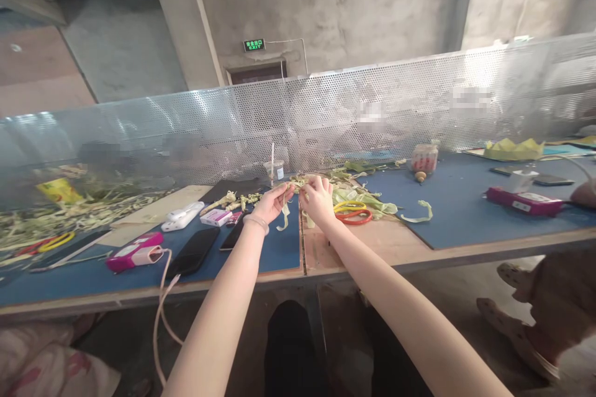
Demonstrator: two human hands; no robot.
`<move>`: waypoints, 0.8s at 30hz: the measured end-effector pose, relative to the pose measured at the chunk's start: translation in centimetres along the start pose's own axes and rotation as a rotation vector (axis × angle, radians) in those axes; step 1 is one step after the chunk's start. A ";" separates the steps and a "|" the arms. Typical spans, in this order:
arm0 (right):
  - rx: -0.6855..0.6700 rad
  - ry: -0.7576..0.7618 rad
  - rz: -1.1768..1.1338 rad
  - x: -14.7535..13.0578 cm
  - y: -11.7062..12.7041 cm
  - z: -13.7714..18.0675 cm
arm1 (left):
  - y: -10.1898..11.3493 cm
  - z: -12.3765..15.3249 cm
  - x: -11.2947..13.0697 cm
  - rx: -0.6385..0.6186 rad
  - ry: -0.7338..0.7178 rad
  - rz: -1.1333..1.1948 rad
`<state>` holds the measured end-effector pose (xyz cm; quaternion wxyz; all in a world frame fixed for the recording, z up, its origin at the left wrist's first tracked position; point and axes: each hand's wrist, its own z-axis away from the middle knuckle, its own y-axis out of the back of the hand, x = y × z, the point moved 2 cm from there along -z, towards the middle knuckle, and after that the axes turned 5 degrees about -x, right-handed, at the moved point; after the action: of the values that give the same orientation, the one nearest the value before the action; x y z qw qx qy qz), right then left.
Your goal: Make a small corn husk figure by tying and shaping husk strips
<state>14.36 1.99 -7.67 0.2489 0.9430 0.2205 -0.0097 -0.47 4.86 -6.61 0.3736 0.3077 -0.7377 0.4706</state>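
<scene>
Both my arms reach out over the table with the hands close together. My left hand (274, 203), with a pale band at its wrist, is closed in a pinch on a pale green leaf strip (284, 217), whose end dangles below the fingers. Just to its right, my right hand (318, 200) has its fingers bent together at the same strip; its fingertips are partly hidden. Beside my right hand lie a pair of scissors (354, 213) with yellow and red handles and a heap of loose green leaf strips (367, 197). Knobbly twisted pieces (231, 201) lie left of my left hand.
Left of my arms are a black phone (194, 252), a magenta device (135, 252) with a cable, and a small box (216, 217). A plastic cup (278, 172) stands near the perforated metal screen (326, 118). Another person's feet (516, 322) show at right.
</scene>
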 end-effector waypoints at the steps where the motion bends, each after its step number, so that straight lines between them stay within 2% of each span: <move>1: -0.010 -0.010 0.005 0.0 0.0 0.0 | 0.0 0.0 0.0 0.011 0.006 -0.001; 4: -0.021 -0.028 -0.008 -0.1 0.2 0.0 | -0.1 0.2 0.0 0.044 0.023 -0.001; 10: 0.093 -0.044 -0.122 0.4 0.8 0.0 | -0.2 0.4 0.1 0.009 0.084 -0.022; 18: -0.054 0.011 -0.137 0.6 -0.6 0.1 | -0.4 0.4 -0.1 -0.113 0.152 -0.135; 24: -0.003 0.029 -0.123 0.5 -0.1 0.0 | -0.3 0.3 -0.4 -0.135 0.169 -0.158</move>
<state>14.71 2.26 -7.84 0.2461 0.9273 0.2818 -0.0112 -0.09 4.56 -6.93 0.4903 0.2980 -0.7072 0.4132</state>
